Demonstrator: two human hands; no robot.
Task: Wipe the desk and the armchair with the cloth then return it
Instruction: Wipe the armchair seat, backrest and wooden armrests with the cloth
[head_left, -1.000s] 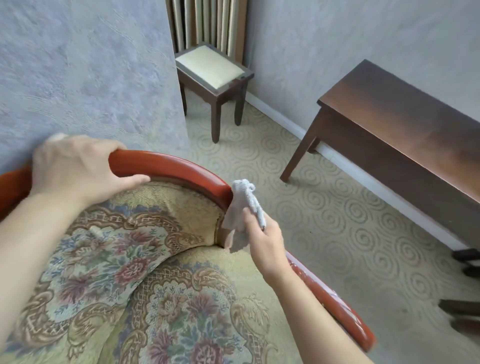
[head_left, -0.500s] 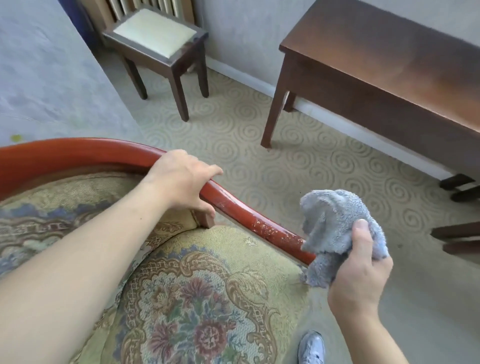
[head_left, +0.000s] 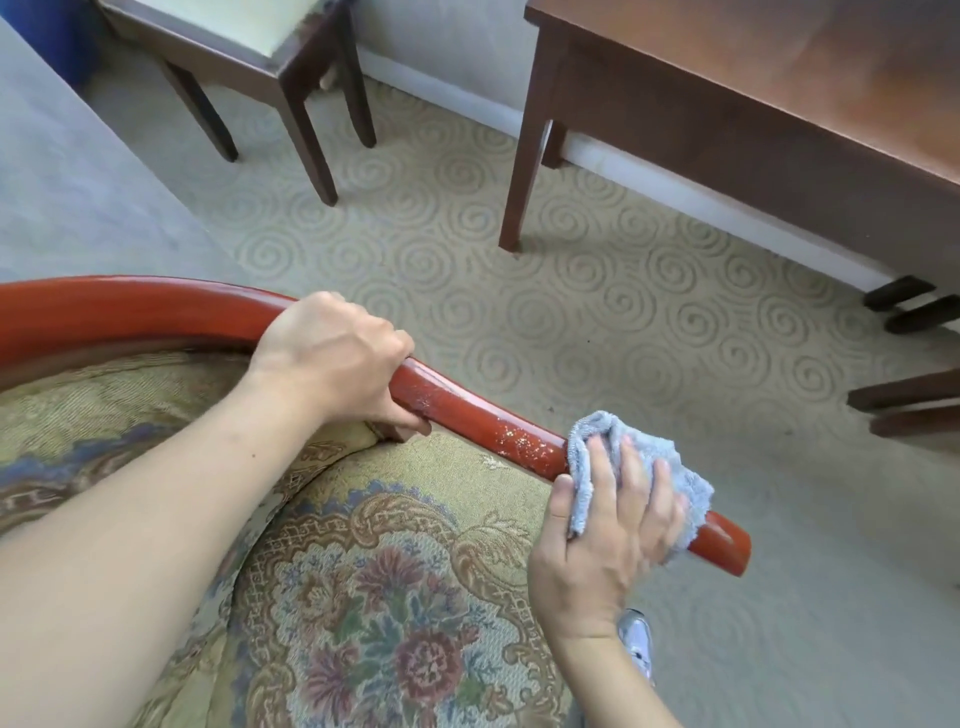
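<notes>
Head view: left hand (head_left: 332, 358) grips the armchair (head_left: 130, 312) rail; right hand (head_left: 602, 540) presses the cloth (head_left: 644, 462) near the rail's end, fingers spread flat.

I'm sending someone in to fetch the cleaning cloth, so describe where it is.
Find the armchair with floral upholstery and a red wooden armrest. Near the armrest's free end, the right hand presses the cloth onto it. It's the only fluffy pale blue thing there.
</notes>
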